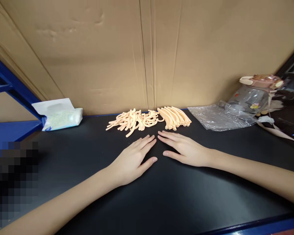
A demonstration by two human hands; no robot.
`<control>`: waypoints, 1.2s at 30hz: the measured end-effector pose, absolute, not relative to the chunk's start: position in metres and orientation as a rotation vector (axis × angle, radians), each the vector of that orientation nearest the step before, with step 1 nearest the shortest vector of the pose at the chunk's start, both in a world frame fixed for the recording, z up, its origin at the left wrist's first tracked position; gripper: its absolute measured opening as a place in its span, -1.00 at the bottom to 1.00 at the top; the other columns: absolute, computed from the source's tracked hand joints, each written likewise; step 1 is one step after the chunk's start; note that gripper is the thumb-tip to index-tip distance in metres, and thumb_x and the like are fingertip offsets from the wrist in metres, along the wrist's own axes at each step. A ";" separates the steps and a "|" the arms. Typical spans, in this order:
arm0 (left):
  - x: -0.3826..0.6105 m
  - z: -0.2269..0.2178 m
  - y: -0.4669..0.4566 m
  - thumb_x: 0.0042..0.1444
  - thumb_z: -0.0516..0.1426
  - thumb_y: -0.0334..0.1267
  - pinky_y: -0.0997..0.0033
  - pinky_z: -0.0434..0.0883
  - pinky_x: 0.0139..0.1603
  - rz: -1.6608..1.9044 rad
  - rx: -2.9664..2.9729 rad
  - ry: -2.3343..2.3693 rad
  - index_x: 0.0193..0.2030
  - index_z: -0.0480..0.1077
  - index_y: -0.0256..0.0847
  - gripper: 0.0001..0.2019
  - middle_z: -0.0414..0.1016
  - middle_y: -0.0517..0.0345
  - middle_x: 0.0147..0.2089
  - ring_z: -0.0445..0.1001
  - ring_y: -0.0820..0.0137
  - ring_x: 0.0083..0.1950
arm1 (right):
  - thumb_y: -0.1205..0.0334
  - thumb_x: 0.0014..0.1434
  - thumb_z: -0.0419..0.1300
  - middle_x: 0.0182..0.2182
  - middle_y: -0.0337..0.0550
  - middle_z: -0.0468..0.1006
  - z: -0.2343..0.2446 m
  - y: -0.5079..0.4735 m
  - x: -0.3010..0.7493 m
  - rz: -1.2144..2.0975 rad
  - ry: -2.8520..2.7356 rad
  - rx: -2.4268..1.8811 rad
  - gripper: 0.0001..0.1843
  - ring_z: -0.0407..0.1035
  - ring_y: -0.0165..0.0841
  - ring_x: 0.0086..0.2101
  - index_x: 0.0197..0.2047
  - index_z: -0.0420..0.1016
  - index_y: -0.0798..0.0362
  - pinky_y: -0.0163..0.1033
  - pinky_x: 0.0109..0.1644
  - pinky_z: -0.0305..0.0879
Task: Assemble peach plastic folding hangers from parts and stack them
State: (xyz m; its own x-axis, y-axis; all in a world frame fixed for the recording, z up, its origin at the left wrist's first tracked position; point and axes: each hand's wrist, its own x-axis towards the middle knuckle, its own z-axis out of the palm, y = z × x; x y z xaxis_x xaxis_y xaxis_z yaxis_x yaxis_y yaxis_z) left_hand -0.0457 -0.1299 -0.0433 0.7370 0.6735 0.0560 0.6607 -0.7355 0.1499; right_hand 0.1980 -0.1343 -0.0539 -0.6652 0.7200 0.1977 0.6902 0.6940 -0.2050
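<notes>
Left hand (134,159), right hand (188,150): are resting open, slightly apart;
Curved strips (177,116): smooth loose pile (132,119) and stack (171,121) are lying just beyond;
Counter (166,195): black, is spreading wide to blue edge (284,225).

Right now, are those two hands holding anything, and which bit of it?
Nothing is held. The left hand and right hand rest palm-down on the smooth black tabletop; the pale peach, curved strips lie beyond the fingers, untouched.
</notes>
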 end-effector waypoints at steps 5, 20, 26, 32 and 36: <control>-0.051 -0.043 -0.129 0.34 -0.11 0.04 -0.02 0.12 0.40 0.168 2.822 1.053 0.41 0.03 -0.24 -0.40 0.01 -0.03 0.45 0.01 0.17 0.45 | -0.10 0.38 -0.13 0.38 0.06 -0.05 -0.053 -0.135 0.199 0.230 -2.699 -1.128 -0.29 -0.18 -0.17 0.37 0.41 -0.02 0.22 0.04 0.42 -0.09; -0.052 -0.043 -0.129 0.36 -0.12 0.00 0.01 0.12 0.40 0.195 2.812 1.064 0.41 0.04 -0.27 -0.42 0.03 -0.07 0.44 0.01 0.16 0.45 | -0.07 0.36 -0.05 0.35 0.09 0.06 -0.057 -0.134 0.199 0.210 -2.613 -1.084 -0.35 -0.05 -0.13 0.34 0.37 0.13 0.17 0.12 0.37 0.01; -0.052 -0.044 -0.129 0.36 -0.10 -0.03 0.03 0.16 0.38 0.216 2.839 1.056 0.39 0.08 -0.27 -0.44 0.07 -0.08 0.43 0.06 0.16 0.44 | -0.03 0.36 -0.03 0.32 0.14 0.14 -0.056 -0.137 0.198 0.074 -2.619 -1.059 -0.38 0.07 -0.11 0.30 0.33 0.21 0.20 0.09 0.33 0.13; -0.051 -0.043 -0.127 0.37 -0.12 -0.12 0.06 0.19 0.37 0.262 2.835 1.065 0.36 0.14 -0.24 -0.51 0.13 -0.04 0.41 0.12 0.19 0.41 | 0.07 0.37 -0.04 0.23 0.23 0.30 -0.053 -0.142 0.195 -0.177 -2.663 -1.055 -0.44 0.26 -0.08 0.20 0.24 0.31 0.33 0.02 0.25 0.27; -0.054 -0.042 -0.122 0.34 -0.06 -0.05 0.09 0.21 0.35 0.299 2.833 1.033 0.34 0.19 -0.16 -0.51 0.18 0.00 0.39 0.17 0.20 0.39 | 0.02 0.36 -0.02 0.25 0.11 0.31 -0.054 -0.140 0.196 -0.075 -2.619 -1.076 -0.45 0.24 -0.10 0.22 0.26 0.32 0.20 0.12 0.31 0.16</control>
State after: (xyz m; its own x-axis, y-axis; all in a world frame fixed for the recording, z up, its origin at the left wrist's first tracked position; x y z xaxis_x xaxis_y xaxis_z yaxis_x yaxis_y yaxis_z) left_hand -0.0536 -0.1215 -0.0420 0.7489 0.6463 0.1462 0.6244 -0.7622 0.1711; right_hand 0.1965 -0.1399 -0.0540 -0.6708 0.6779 0.3007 0.6940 0.7168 -0.0675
